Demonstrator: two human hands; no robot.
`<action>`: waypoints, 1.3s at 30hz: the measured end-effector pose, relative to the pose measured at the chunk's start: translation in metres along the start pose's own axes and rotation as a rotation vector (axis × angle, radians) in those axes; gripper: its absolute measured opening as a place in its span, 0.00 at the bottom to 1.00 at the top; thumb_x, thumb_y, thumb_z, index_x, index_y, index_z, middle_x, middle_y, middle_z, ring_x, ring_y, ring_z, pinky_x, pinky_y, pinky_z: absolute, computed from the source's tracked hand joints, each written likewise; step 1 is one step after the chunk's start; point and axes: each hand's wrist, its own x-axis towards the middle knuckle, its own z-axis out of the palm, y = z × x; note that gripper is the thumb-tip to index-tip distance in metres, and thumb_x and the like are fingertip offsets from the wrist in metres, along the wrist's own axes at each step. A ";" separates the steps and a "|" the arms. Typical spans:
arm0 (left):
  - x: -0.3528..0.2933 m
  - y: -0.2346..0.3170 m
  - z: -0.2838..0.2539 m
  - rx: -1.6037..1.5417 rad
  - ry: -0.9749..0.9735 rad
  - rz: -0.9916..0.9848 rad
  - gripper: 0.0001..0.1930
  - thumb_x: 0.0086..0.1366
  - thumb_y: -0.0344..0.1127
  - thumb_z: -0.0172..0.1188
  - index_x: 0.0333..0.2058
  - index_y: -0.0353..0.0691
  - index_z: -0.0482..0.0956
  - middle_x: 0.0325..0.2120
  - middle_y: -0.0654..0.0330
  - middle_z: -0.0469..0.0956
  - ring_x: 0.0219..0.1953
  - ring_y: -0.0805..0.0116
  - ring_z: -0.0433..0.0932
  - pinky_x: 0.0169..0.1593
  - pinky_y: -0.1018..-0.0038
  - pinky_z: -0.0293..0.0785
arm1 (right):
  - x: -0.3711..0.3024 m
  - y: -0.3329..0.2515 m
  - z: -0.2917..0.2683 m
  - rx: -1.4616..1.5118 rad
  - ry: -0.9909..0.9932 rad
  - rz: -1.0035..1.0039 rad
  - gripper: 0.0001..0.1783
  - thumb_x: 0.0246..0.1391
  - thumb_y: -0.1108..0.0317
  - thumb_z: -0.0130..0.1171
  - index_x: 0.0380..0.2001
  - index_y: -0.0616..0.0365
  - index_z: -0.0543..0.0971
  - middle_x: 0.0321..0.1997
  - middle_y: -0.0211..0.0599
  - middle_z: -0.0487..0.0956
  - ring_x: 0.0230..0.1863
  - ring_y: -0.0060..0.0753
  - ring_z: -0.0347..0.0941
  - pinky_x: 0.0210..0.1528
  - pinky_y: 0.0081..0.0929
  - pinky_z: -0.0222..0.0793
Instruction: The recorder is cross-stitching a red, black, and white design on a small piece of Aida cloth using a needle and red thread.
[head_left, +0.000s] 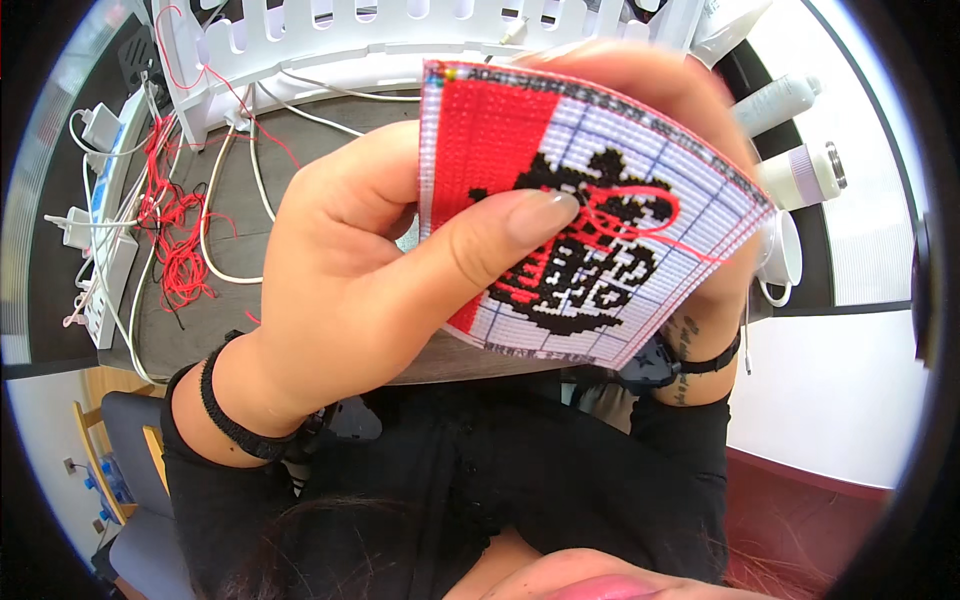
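A cross-stitch canvas [690, 220] is held up in front of me, its red, black and white stitches facing me. My left hand [360, 260] grips it by the left side, the thumb pressed flat on the front over the black stitching and the fingers behind. A loop of red thread [655, 195] lies loose on the front beside the thumbnail, one strand running toward the right edge. Behind the canvas's upper right edge curves my right hand [690, 85]; its fingertips and anything in them are hidden by the canvas. No needle shows.
Tangled red and black thread [185, 250] lies at left on the dark table [330, 135], among white cables. A power strip [115, 270] stands at the left edge. A white rack [330, 35] lines the back. Bottles [800, 175] and a white cup [780, 255] stand at right.
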 end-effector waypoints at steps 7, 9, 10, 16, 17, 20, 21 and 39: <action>0.000 0.006 0.002 -0.011 0.055 -0.103 0.09 0.53 0.29 0.56 0.34 0.33 0.73 0.29 0.60 0.75 0.30 0.78 0.72 0.36 0.82 0.67 | -0.001 0.008 -0.004 -0.111 -0.124 -0.046 0.15 0.45 0.68 0.49 0.35 0.68 0.70 0.39 0.44 0.72 0.37 0.28 0.70 0.41 0.23 0.66; 0.000 0.005 0.000 -0.014 0.053 -0.087 0.09 0.53 0.29 0.56 0.34 0.33 0.73 0.29 0.60 0.75 0.30 0.78 0.72 0.36 0.82 0.67 | -0.001 0.006 -0.002 -0.095 -0.077 0.015 0.13 0.44 0.69 0.49 0.33 0.68 0.71 0.37 0.43 0.72 0.36 0.28 0.69 0.40 0.22 0.66; 0.000 0.005 -0.001 -0.017 0.050 -0.072 0.09 0.53 0.28 0.56 0.34 0.33 0.73 0.30 0.60 0.75 0.30 0.77 0.72 0.36 0.82 0.67 | 0.002 0.009 -0.004 -0.168 -0.086 -0.047 0.13 0.44 0.69 0.49 0.32 0.67 0.70 0.36 0.42 0.72 0.36 0.28 0.69 0.39 0.21 0.66; 0.000 0.003 0.000 -0.108 0.070 -0.060 0.09 0.53 0.27 0.55 0.35 0.33 0.73 0.30 0.59 0.75 0.31 0.77 0.72 0.37 0.81 0.67 | 0.005 0.015 -0.002 0.071 -0.012 0.017 0.09 0.47 0.68 0.48 0.28 0.63 0.67 0.31 0.38 0.70 0.34 0.25 0.68 0.38 0.20 0.66; 0.000 0.003 0.000 -0.105 0.075 -0.059 0.09 0.53 0.27 0.55 0.35 0.33 0.73 0.30 0.59 0.75 0.31 0.77 0.72 0.37 0.81 0.67 | 0.006 0.018 -0.001 0.074 -0.016 0.015 0.09 0.47 0.68 0.48 0.28 0.63 0.67 0.31 0.38 0.70 0.34 0.25 0.68 0.38 0.20 0.66; -0.002 -0.001 -0.004 -0.089 0.092 -0.036 0.10 0.53 0.26 0.55 0.36 0.33 0.72 0.31 0.59 0.75 0.31 0.76 0.73 0.37 0.81 0.68 | 0.013 0.035 0.006 0.698 -0.097 0.115 0.08 0.53 0.65 0.45 0.31 0.57 0.63 0.33 0.39 0.69 0.37 0.29 0.69 0.40 0.23 0.68; -0.001 0.001 -0.002 -0.096 0.065 -0.030 0.10 0.53 0.26 0.55 0.36 0.33 0.72 0.31 0.59 0.75 0.32 0.76 0.73 0.37 0.81 0.68 | 0.011 0.030 0.007 0.680 -0.080 0.115 0.08 0.53 0.65 0.45 0.31 0.57 0.63 0.33 0.39 0.69 0.37 0.29 0.69 0.40 0.23 0.68; -0.002 0.003 0.000 -0.173 0.061 -0.080 0.11 0.52 0.27 0.54 0.36 0.33 0.71 0.31 0.56 0.75 0.31 0.74 0.74 0.37 0.80 0.69 | -0.003 0.017 0.027 0.289 0.221 -0.043 0.12 0.51 0.63 0.48 0.33 0.61 0.66 0.33 0.34 0.71 0.33 0.18 0.69 0.34 0.13 0.68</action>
